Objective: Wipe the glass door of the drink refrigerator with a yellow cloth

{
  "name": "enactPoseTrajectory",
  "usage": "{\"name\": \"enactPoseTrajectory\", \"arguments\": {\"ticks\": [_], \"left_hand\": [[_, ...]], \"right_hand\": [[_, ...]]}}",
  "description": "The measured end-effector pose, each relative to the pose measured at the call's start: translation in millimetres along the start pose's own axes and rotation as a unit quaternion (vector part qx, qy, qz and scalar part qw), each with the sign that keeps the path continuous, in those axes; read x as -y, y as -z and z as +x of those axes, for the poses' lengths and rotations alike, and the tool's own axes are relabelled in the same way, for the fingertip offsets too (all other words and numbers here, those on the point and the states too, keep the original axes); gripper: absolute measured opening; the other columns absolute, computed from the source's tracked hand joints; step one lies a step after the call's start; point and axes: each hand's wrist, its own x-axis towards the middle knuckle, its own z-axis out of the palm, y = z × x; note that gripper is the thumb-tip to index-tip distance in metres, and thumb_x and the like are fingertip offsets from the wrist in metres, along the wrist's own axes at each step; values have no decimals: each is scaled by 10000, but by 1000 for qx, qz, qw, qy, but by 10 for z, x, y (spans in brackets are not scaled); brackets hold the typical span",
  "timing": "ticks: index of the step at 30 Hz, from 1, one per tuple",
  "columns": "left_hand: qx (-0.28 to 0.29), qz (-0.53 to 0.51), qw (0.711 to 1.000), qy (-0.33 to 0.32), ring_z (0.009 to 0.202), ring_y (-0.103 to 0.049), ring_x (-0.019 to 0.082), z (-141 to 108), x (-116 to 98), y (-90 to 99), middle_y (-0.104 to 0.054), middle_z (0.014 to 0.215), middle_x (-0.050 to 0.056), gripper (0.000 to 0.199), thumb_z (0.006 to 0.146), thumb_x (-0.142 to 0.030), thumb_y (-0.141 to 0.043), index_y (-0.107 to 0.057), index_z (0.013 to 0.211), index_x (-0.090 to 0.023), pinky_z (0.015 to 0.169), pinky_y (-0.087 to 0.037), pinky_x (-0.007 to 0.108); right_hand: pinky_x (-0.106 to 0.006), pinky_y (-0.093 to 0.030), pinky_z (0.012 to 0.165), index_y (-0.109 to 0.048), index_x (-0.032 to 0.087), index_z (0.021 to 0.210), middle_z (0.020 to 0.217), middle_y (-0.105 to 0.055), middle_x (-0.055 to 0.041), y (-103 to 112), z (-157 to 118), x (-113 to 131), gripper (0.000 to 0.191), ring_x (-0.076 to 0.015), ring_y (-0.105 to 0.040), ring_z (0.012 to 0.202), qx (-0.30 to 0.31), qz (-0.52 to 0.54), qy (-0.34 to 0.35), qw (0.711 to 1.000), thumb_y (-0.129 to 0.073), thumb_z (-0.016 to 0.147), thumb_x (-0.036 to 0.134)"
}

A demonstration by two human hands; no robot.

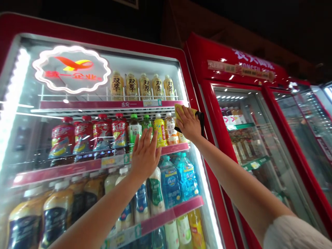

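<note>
My right hand (188, 121) lies against the upper right part of the fridge's glass door, holding a yellow and black cleaning cloth (178, 110) flat under its palm. The cloth's dark edge shows beside the wrist. Lower and to the left, my left hand (145, 154) is spread flat with fingers pointing up, at the glass in front of the middle shelves. Nothing is in it. Behind the glass, rows of drink bottles (131, 86) stand on shelves, some of them hidden by my arms.
A red frame (116, 39) surrounds the glass door, and a lit oval sign (71, 69) glows at its upper left. Bright light strips run down both sides. To the right stands another red fridge (228, 55) with glass doors and bottles inside.
</note>
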Motion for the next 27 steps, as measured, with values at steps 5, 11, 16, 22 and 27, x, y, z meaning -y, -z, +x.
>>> {"name": "enactPoseTrajectory", "arguments": {"ticks": [5, 11, 16, 22, 27], "left_hand": [[11, 11, 1000, 7, 1575, -281, 335, 38, -102, -18, -347, 1674, 174, 639, 1029, -324, -456, -267, 1622, -177, 1295, -227, 579], [19, 35, 999, 14, 1583, -258, 323, 254, -570, -229, -350, 1673, 176, 617, 1030, -284, -435, -287, 1611, -138, 1284, -265, 560], [18, 49, 998, 32, 1588, -248, 316, 285, -954, -443, -326, 1685, 169, 622, 1034, -288, -439, -272, 1618, -154, 1289, -247, 574], [39, 32, 997, 60, 1596, -220, 325, 262, -1163, -555, -266, 1711, 159, 690, 1030, -307, -457, -175, 1647, -184, 1292, -207, 611], [40, 39, 995, 82, 1602, -195, 324, 363, -1235, -612, -238, 1721, 156, 716, 1033, -315, -444, -116, 1658, -198, 1295, -182, 625]], "right_hand": [[-618, -376, 1193, -339, 292, 1625, 1730, -264, -46, -49, -489, 5, 572, -329, -245, 1586, -10, 7, -2, 1000, -338, 1065, 407], [-600, -382, 1197, -361, 329, 1611, 1714, -298, -11, 51, -92, -230, 543, -295, -266, 1583, 12, 24, 130, 991, -346, 1075, 413], [-559, -413, 1182, -392, 302, 1600, 1701, -332, -41, 89, -126, -677, 547, -296, -294, 1573, -1, 27, 127, 991, -392, 1063, 405], [-530, -475, 1136, -389, 302, 1601, 1716, -297, -32, 53, -591, -943, 543, -289, -277, 1580, 12, 43, 146, 988, -374, 1064, 377], [-483, -522, 1103, -382, 310, 1604, 1712, -315, -22, 37, -77, -987, 540, -279, -283, 1578, 3, 60, 133, 989, -372, 1067, 360]]}}
